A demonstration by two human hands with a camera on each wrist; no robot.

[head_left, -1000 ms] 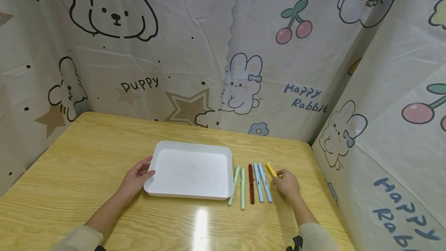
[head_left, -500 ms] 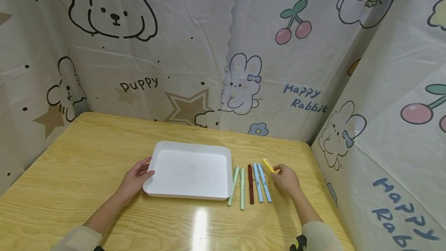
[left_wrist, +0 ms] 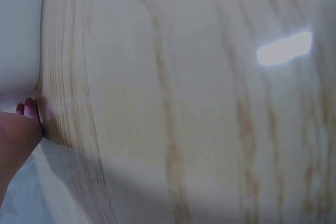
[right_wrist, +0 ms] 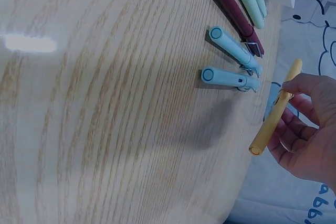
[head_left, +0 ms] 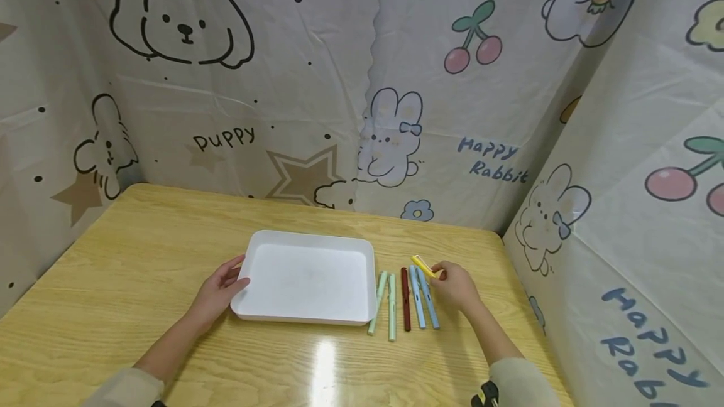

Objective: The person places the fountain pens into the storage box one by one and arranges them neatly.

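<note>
A white tray (head_left: 305,278) lies on the wooden table. My left hand (head_left: 217,291) grips its left edge, thumb on the rim and fingers along the outer side; in the left wrist view the fingertips (left_wrist: 30,107) show at the tray's corner. Raised above the table, a yellow pen (right_wrist: 273,121) is pinched between the thumb and fingers of my right hand (head_left: 457,284). Below and left of that hand lie two light blue pens (head_left: 418,300), a dark red pen (head_left: 406,303) and two pale green pens (head_left: 392,309), the leftmost right at the tray's edge.
A printed cloth curtain (head_left: 305,93) hangs behind the table (head_left: 170,225) and along both sides. Light reflects off the tabletop in front of the tray.
My right hand has lifted the yellow pen and carried it left, toward the upper ends of the blue pens. My left hand stays on the tray's edge.
</note>
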